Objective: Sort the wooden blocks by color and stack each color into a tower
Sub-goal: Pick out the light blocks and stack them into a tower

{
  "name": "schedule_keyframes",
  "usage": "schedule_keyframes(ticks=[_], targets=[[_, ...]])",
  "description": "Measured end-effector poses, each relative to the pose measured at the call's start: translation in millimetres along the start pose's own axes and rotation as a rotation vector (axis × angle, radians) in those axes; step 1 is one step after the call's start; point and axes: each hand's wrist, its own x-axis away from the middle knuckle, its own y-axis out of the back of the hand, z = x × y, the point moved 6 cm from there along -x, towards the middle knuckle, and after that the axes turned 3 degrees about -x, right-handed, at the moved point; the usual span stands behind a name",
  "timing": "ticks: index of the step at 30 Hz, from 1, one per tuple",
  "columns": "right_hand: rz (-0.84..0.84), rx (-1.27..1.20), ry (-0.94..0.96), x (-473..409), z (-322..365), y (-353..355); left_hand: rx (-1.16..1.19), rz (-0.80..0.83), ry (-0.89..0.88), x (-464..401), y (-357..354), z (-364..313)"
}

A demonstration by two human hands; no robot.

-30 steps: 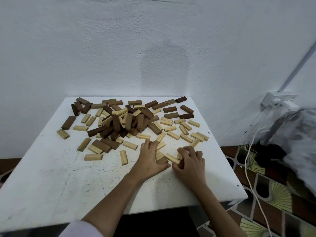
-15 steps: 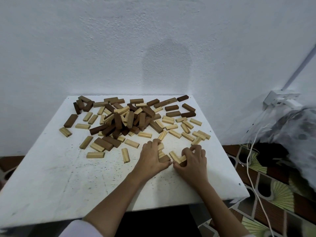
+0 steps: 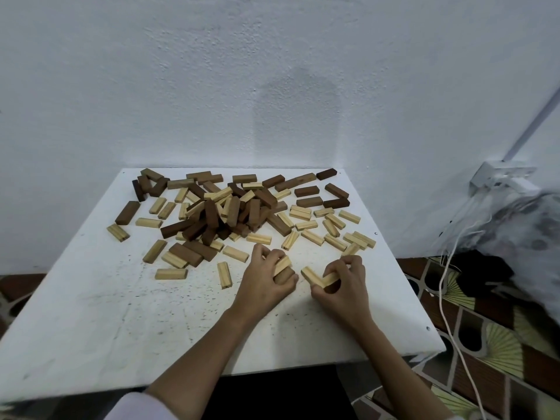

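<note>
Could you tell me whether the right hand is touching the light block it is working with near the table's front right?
Touching. The head view shows the right hand with thumb and fingers pinching a light block just above the table.

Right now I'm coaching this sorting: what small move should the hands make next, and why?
Probably set the right hand's light block flat beside the loose light block touching it, starting a light base. No tower stands yet, and the left hand grips mixed blocks, one light over one dark, which need separating.

No readable text, label, brand or number shows anywhere
</note>
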Motion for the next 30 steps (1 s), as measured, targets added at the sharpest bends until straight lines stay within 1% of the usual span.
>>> schedule_keyframes(ticks=[4, 6, 8, 10, 12, 15, 17, 20, 23, 25, 28, 30], targets=[[-0.008, -0.126, 0.021, -10.0, 16.7, -8.4, 0.092, -0.041, 0.028, -1.6, 3.6, 0.0], [-0.023, -0.202, 0.034, -18.8, 28.3, -12.8, 0.163, -0.086, 0.088, -2.7, 8.9, 4.7], [-0.033, -0.315, -0.020, -31.7, 36.2, -19.9, 0.229, -0.172, 0.149, -6.5, 21.7, 10.2], [0.006, -0.457, -0.145, -49.4, 45.8, -32.4, 0.282, -0.259, 0.179, -17.2, 39.9, 14.8], [0.050, -0.551, -0.232, -69.3, 61.3, -49.1, 0.280, -0.325, 0.203, -35.9, 61.5, 22.0], [0.074, -0.596, -0.275, -97.5, 88.5, -71.2, 0.153, -0.395, 0.215, -67.4, 89.8, 36.5], [0.105, -0.577, -0.282, -112.9, 105.3, -84.0, 0.091, -0.390, 0.163, -87.6, 101.9, 43.9], [0.176, -0.514, -0.232, -123.5, 117.9, -96.1, -0.056, -0.344, 0.126, -109.4, 113.6, 58.4], [0.182, -0.532, -0.158, -120.9, 110.3, -92.5, -0.146, -0.348, 0.062, -113.8, 117.1, 61.9], [0.135, -0.464, -0.129, -117.6, 95.7, -77.7, -0.143, -0.341, 0.008, -110.5, 111.2, 52.5], [-0.039, -0.192, -0.096, -114.5, 59.8, -38.6, -0.147, -0.276, -0.081, -104.7, 87.6, 30.2], [-0.133, -0.016, -0.147, -109.8, 28.8, -13.6, -0.149, -0.202, -0.151, -100.5, 64.8, 13.9]])
